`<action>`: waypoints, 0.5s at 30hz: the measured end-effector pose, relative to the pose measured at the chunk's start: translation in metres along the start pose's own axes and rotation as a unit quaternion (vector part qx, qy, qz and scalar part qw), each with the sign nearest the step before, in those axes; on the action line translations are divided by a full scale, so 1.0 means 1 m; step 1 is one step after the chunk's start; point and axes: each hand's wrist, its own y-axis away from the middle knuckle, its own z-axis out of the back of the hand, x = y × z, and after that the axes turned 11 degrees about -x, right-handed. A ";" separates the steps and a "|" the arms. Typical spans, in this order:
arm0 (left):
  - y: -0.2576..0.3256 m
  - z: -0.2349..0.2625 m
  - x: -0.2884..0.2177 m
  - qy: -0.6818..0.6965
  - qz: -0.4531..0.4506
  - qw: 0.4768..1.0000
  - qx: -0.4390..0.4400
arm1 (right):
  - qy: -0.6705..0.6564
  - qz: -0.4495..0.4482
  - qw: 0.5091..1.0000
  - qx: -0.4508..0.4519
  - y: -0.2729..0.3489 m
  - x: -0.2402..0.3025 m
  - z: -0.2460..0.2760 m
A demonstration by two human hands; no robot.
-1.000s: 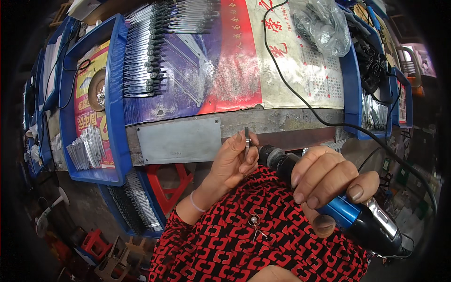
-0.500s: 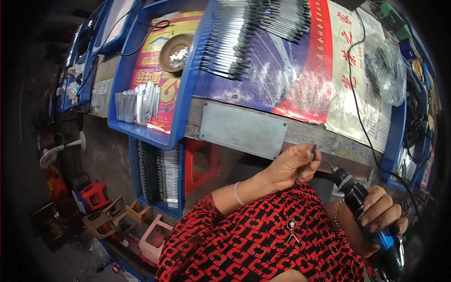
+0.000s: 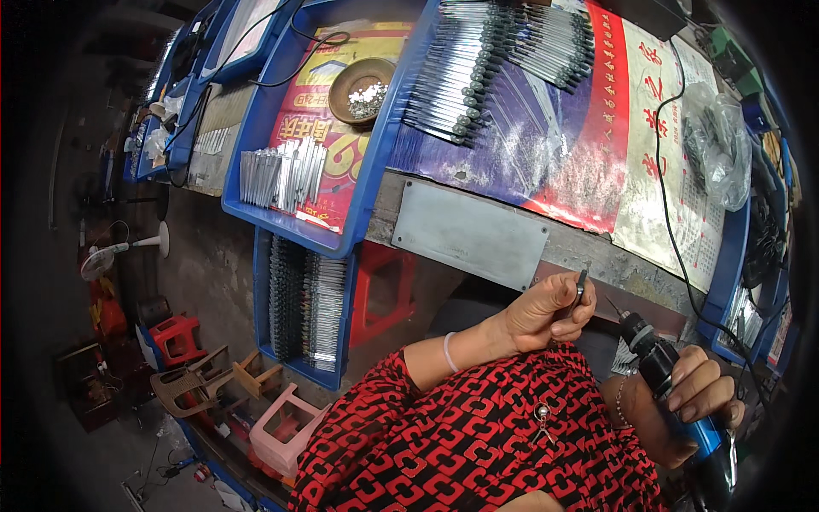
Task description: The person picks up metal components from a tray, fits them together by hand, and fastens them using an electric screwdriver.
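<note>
My left hand (image 3: pixel 542 311) pinches a thin metal pin (image 3: pixel 581 284) upright between thumb and fingers, just below the workbench edge. My right hand (image 3: pixel 695 392) grips a blue and black rotary tool (image 3: pixel 674 392), whose thin bit points up and left toward the pin, a short gap from it. Rows of similar metal pins (image 3: pixel 486 68) with dark tips lie on the purple sheet on the bench above. Both forearms come out of red and black patterned sleeves.
A grey metal plate (image 3: pixel 469 232) lies at the bench edge. A blue tray (image 3: pixel 256 171) on the left holds silver rods (image 3: pixel 281 175) and a brown bowl (image 3: pixel 363 85). A black cord (image 3: pixel 670 205) runs down the bench. Small stools (image 3: pixel 281 418) and a fan (image 3: pixel 119 252) stand on the floor.
The view has swung left and down, so the bench has shifted right and more of the floor shows. Both hands keep their hold; the tool's tip stays close to the pin.
</note>
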 end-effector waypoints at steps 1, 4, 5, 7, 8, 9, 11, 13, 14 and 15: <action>-0.001 -0.001 0.001 0.001 0.006 1.000 0.002 | -0.011 -0.008 1.000 0.022 -0.002 0.002 0.002; 0.000 -0.002 0.001 0.024 0.013 0.999 0.042 | 0.047 -0.019 0.999 0.003 -0.003 0.009 -0.003; 0.002 -0.001 0.000 0.030 0.021 0.998 0.041 | 0.049 -0.018 0.999 0.004 -0.003 0.008 -0.002; 0.002 0.003 0.001 0.046 0.031 0.997 0.044 | 0.051 0.000 0.999 0.016 -0.001 0.005 0.000; 0.002 0.008 0.000 0.049 0.038 0.997 0.047 | 0.058 0.003 0.998 0.016 -0.002 0.006 0.001; 0.001 0.012 -0.002 0.050 0.051 0.995 0.064 | 0.060 -0.004 0.998 0.028 -0.003 0.007 0.001; -0.001 0.010 0.001 0.079 0.075 0.990 0.088 | 0.067 0.013 0.997 0.028 -0.005 0.008 0.001; -0.003 0.011 0.000 0.087 0.080 0.987 0.109 | 0.062 0.019 0.997 0.039 -0.006 0.005 0.005; -0.003 0.012 0.000 0.092 0.073 0.985 0.124 | 0.044 0.017 0.998 0.051 -0.007 0.004 0.008; -0.004 0.012 0.000 0.106 0.071 0.983 0.130 | 0.043 0.009 0.997 0.063 -0.008 0.004 0.009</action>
